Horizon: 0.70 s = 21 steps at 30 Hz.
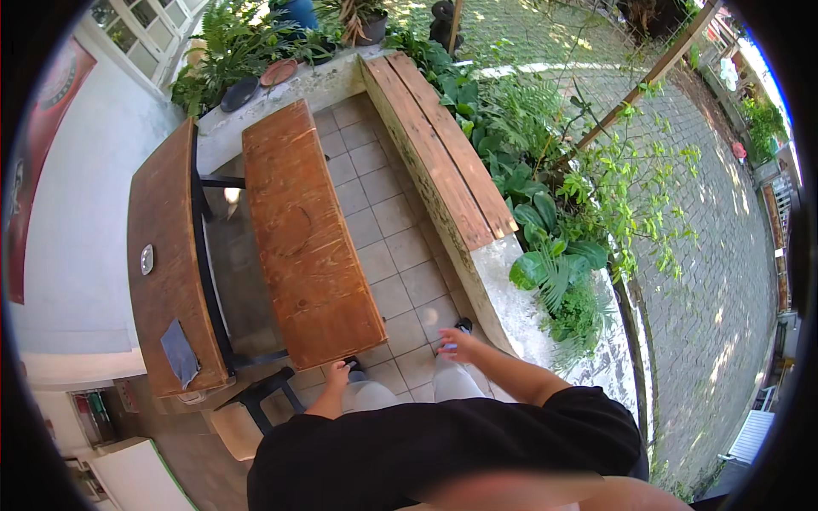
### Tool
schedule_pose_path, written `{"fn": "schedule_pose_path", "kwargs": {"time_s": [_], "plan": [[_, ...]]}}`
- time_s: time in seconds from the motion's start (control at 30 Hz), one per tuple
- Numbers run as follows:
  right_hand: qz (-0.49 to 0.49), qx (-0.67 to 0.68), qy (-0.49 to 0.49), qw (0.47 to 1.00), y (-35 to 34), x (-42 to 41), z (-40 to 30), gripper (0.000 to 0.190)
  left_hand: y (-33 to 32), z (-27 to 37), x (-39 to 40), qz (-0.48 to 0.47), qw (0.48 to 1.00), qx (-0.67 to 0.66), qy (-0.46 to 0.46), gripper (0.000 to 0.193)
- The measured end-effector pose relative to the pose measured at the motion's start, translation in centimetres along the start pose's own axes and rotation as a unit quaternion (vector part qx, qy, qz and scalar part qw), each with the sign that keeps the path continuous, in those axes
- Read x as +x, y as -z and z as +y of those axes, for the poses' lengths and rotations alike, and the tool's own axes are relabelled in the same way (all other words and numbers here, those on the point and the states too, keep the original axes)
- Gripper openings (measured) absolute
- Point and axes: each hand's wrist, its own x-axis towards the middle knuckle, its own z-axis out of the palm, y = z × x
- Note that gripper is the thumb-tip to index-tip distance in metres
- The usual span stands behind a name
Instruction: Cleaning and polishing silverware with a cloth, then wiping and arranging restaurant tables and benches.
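Observation:
My left hand (pixel 338 377) hangs low beside the near end of a wooden bench (pixel 307 236). Whether its fingers touch the bench edge or hold anything is hard to tell. Over the tiled floor, my right hand (pixel 461 345) is held out with its fingers apart. A small pale bluish patch (pixel 449 345) shows at these fingers, too small to identify. To the left, a wooden table (pixel 163 211) with a black metal frame runs along the wall. On its top are a folded grey-blue cloth (pixel 180 353) and a small shiny dish (pixel 147 259), perhaps an ashtray.
A low wall topped with wooden planks (pixel 441 147) borders the tiled floor (pixel 383 249) on the right. Leafy plants (pixel 530 191) grow behind it, before a paved yard (pixel 709 211). A chair (pixel 239 428) stands close on my left. Potted plants (pixel 370 29) line the far end.

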Motion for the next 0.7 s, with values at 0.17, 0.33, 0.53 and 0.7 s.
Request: {"fn": "schedule_pose_path", "kwargs": {"time_s": [0.17,0.33,0.53,0.7], "plan": [[0.034,0.104,0.161,0.981,14.4,-2.4,-12.2,0.043,-13.2,6.4,-0.8,-0.042,0.983,0.014,-0.181,0.023],[0.058,0.050,0.177,0.981,18.6,-2.3,-19.5,0.037,-21.9,18.0,-0.2,-0.192,0.951,0.023,-0.241,0.027],[0.068,-0.172,0.109,0.977,17.7,3.7,-23.9,0.035,-25.5,28.9,4.9,-0.261,0.960,-0.102,-0.010,0.029],[0.099,-0.190,0.171,0.962,17.1,11.2,-28.6,0.039,-29.9,28.4,16.3,-0.126,0.969,0.044,-0.207,0.030]]}}
